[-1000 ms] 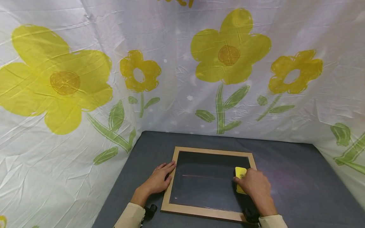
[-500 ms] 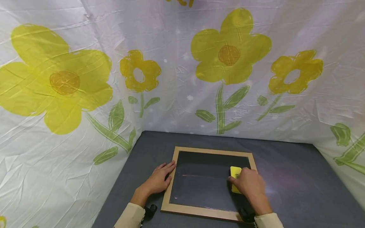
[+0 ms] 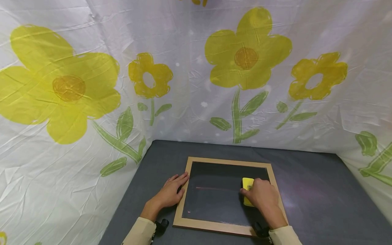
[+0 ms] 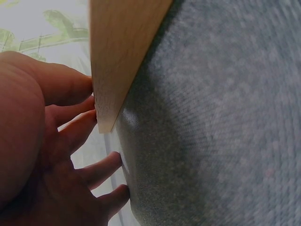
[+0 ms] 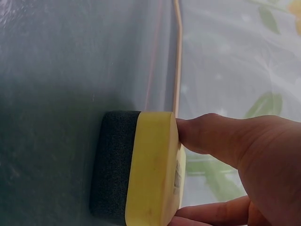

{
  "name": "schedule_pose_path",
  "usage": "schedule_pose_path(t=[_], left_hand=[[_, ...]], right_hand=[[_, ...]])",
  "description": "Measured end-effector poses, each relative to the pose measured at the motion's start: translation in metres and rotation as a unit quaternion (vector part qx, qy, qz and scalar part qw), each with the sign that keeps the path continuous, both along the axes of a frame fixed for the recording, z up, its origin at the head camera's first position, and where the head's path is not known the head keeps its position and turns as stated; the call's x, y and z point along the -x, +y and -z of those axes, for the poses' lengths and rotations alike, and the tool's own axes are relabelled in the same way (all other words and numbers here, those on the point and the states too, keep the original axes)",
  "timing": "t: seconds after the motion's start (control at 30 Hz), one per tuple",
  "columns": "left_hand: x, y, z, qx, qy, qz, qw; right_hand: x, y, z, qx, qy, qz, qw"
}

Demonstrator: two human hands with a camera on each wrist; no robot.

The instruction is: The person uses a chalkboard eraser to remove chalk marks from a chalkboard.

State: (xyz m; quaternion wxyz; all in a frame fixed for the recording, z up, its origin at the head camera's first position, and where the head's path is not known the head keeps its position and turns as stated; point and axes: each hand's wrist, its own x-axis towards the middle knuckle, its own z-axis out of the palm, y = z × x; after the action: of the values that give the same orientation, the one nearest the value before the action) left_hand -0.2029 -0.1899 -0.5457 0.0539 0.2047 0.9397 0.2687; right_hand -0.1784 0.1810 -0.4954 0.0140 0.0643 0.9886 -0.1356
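Observation:
A chalkboard [image 3: 218, 206] in a pale wooden frame [image 3: 225, 160] lies flat on a dark cloth. Across its middle runs a thin reddish line [image 3: 206, 188], and a small pink mark [image 3: 188, 211] sits near its lower left corner. My right hand [image 3: 265, 195] grips a yellow board eraser [image 3: 245, 183] on the right part of the board. In the right wrist view the eraser's dark felt pad [image 5: 114, 165] faces the board, with thumb and fingers on the yellow back. My left hand [image 3: 167, 194] rests against the frame's left side, fingers extended; the left wrist view shows fingertips at the wood.
Dark grey cloth [image 3: 312, 190] covers the table around the board. Behind and to the left hangs a white curtain [image 3: 190, 119] printed with yellow flowers. A black strapped device [image 3: 161, 226] is on the left wrist, another [image 3: 260, 229] on the right.
My right hand has slid the eraser left across the board, away from the frame's right side. My left hand stays in place on the frame.

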Motion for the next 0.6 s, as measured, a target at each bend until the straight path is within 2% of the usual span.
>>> schedule_pose_path(t=[0.6], left_hand=[[-0.001, 0.000, -0.001, -0.001, -0.001, -0.001, 1.0000]], right_hand=[[0.002, -0.016, -0.001, 0.008, 0.001, 0.002, 1.0000]])
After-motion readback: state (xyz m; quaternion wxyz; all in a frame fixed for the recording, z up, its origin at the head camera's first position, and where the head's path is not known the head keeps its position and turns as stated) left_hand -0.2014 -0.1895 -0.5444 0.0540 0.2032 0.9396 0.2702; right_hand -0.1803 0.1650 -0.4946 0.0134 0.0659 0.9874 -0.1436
